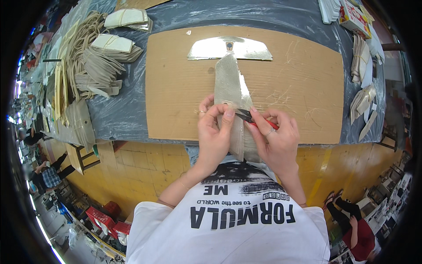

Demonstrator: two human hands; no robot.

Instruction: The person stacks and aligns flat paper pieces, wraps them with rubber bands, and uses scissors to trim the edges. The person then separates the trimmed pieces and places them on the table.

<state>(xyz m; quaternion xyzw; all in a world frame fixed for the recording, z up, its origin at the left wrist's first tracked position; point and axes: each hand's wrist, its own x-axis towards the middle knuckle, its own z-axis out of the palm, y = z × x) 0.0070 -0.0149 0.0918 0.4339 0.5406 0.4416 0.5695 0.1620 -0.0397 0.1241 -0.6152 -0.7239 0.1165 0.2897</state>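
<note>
My left hand (215,134) pinches the edge of a long silvery-beige fabric piece (227,81), thumb against fingers, beside a small label-like patch on it. My right hand (278,140) is closed round a small pair of thread snips (245,116) with dark blades and red handles. The blades point left, close to my left fingertips; whether they touch a thread there is too fine to tell. The fabric's far tip reaches a shiny curved silver piece (252,48) with a small dark emblem. Its near end hangs past the table edge toward me.
A cardboard sheet (176,97) with scattered loose threads (279,94) covers the table's middle. Bundled beige pieces (103,66) and cords (81,48) pile up at left. More bundles (361,103) and a red-and-yellow box (354,20) lie at right. Other people stand farther off.
</note>
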